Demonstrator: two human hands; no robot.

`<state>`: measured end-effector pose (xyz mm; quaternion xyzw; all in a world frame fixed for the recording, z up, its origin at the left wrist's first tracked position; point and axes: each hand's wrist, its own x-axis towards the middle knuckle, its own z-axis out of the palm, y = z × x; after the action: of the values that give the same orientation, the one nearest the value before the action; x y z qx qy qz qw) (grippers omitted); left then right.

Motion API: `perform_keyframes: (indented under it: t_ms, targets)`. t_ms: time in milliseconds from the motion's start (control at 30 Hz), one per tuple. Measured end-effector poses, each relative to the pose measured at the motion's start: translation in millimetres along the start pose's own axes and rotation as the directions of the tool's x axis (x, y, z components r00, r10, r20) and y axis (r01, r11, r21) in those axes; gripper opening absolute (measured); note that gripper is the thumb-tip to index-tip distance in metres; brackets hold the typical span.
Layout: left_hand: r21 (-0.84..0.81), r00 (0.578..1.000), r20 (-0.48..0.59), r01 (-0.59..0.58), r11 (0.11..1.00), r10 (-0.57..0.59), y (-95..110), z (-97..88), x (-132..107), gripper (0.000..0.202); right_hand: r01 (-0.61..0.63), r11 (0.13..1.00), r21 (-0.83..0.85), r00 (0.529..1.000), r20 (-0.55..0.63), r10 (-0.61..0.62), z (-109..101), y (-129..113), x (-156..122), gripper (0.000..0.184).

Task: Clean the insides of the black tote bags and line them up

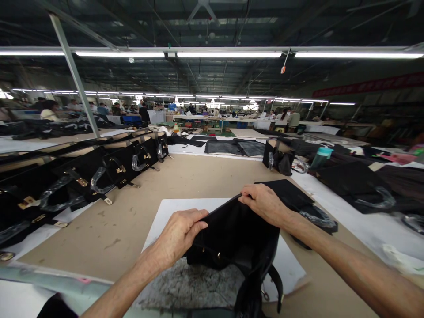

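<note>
The lower end of the black bag (247, 234) you are handling runs off at six o'clock, and its dark folds blend together, so you can't make out what lies inside. Your forearms leave the view at seven and four o'clock; the right one partly covers a flat black bag (291, 194). The farther workers are too small to read clearly.

Your left hand (180, 232) pinches the bag's upper edge, thumb against forefinger with no gap you can see; its other fingers are mostly tucked out of sight. Your right hand (263, 201) grips the same edge at two o'clock from the left, fingers curled over it, thumb underneath.

The edge stretches between both sets of fingertips. The bag's body hangs at four o'clock from your left fingertips and six o'clock from your right, above a stained white sheet (165, 221). Small gold fittings (218, 255) show at eight o'clock on the bag, a loose strap (277, 282) at five.

From the bag, a row of black bags (114, 165) stands at ten o'clock, and a teal-lidded cup (322, 157) at two.
</note>
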<state>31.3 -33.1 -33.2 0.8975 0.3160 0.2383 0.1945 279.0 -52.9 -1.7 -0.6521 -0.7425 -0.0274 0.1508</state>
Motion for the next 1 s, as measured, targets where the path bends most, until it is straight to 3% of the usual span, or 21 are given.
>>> perform_keyframes:
  t_ms: [133, 267, 367, 467, 567, 800, 1000]
  targets:
    - [0.258, 0.995, 0.049, 0.068, 0.964, -0.083, 22, 1.1, 15, 0.017, -0.019, 1.0, -0.021, 1.0, -0.019, 0.019, 0, 3, 1, 0.022]
    - [0.441, 0.993, 0.056, 0.066, 0.895, -0.101, 48, 21.5, 47, 0.021, 0.001, 0.999, -0.045, 1.0, -0.03, -0.002, -1, 3, -1, 0.023]
    - [0.468, 0.998, 0.054, 0.012, 0.884, -0.041, 57, 43.0, 72, 0.03, 0.004, 0.998, -0.07, 0.999, -0.036, -0.006, -1, 3, -4, 0.022]
    - [0.461, 0.997, 0.059, 0.013, 0.887, -0.045, 55, 55.1, 88, 0.025, 0.006, 0.996, -0.089, 0.999, -0.046, -0.011, -2, 3, -6, 0.021]
    - [0.444, 0.995, 0.046, 0.054, 0.895, -0.083, 50, 55.4, 93, 0.015, 0.031, 0.997, -0.073, 0.999, -0.038, -0.034, -2, 5, -7, 0.021]
    - [0.425, 0.99, 0.068, 0.082, 0.901, -0.122, 46, 52.0, 96, 0.022, 0.005, 0.998, -0.07, 0.999, -0.032, -0.007, 0, 10, -4, 0.022]
    - [0.463, 0.995, 0.054, 0.046, 0.885, -0.081, 54, 61.1, 106, 0.019, -0.018, 0.998, -0.066, 0.999, -0.028, 0.016, -1, 7, -2, 0.02]
